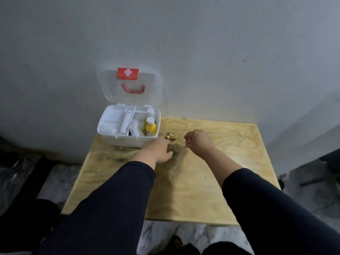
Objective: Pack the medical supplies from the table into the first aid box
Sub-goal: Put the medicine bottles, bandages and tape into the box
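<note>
Reaching across a pale wooden table [211, 181], I have both arms out in dark sleeves. My left hand [159, 150] lies low over the tabletop just in front of the first aid box [128, 140], fingers loosely spread and holding nothing I can see. My right hand [199, 141] hovers to its right, curled into a loose fist — whether something small is pinched inside, I cannot tell. Between the hands is a dark, chipped patch in the wood [170, 136], not a supply. The white box sits at the table's far left corner, its clear lid [128, 85] propped open against the wall, with a yellow bottle [150, 127] and white items already inside. No loose supplies show on the table, so packing looks nearly finished — the next move likely calls for lowering the lid and latching it.
</note>
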`<action>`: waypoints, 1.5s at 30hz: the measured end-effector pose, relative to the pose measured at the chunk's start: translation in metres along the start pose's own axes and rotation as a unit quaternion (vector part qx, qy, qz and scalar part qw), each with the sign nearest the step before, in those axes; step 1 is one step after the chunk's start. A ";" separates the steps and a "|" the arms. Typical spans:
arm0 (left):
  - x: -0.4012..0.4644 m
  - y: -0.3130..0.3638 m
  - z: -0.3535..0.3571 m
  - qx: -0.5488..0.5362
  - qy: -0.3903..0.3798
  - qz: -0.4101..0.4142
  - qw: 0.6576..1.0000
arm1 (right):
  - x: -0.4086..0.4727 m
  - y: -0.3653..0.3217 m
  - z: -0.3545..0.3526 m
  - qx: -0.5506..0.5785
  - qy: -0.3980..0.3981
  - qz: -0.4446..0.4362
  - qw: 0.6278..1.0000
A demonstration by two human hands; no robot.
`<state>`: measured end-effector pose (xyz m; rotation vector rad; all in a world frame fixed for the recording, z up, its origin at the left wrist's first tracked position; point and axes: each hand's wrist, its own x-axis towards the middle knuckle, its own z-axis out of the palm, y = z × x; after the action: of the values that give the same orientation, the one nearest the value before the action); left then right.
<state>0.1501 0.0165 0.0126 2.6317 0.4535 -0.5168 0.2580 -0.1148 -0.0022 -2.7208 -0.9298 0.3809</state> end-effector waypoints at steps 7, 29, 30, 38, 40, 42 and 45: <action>-0.010 0.023 -0.054 0.002 0.050 0.020 0.999 | 0.012 -0.024 -0.072 0.007 0.048 -0.039 0.998; -0.017 -0.217 -0.087 -0.136 0.110 -0.062 0.983 | 0.112 -0.262 0.017 0.023 0.034 -0.112 0.993; -0.012 -0.222 -0.085 -0.142 0.098 -0.052 0.984 | 0.118 -0.266 0.024 0.018 0.033 -0.105 0.994; 0.006 -0.231 -0.078 -0.183 0.067 0.018 0.981 | 0.130 -0.264 0.029 -0.014 0.037 -0.039 0.998; 0.008 -0.231 -0.077 -0.184 0.059 0.021 0.981 | 0.126 -0.264 0.028 -0.006 0.042 -0.036 0.998; 0.009 -0.231 -0.077 -0.184 0.060 0.024 0.981 | 0.122 -0.266 0.028 0.014 0.048 -0.036 0.998; 0.013 -0.234 -0.075 -0.184 0.058 0.029 0.981 | 0.116 -0.268 0.021 0.053 0.071 -0.026 0.996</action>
<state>0.0918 0.2547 -0.0081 2.3163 0.4574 -0.2347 0.1895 0.1664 0.0414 -2.5828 -0.9129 0.2173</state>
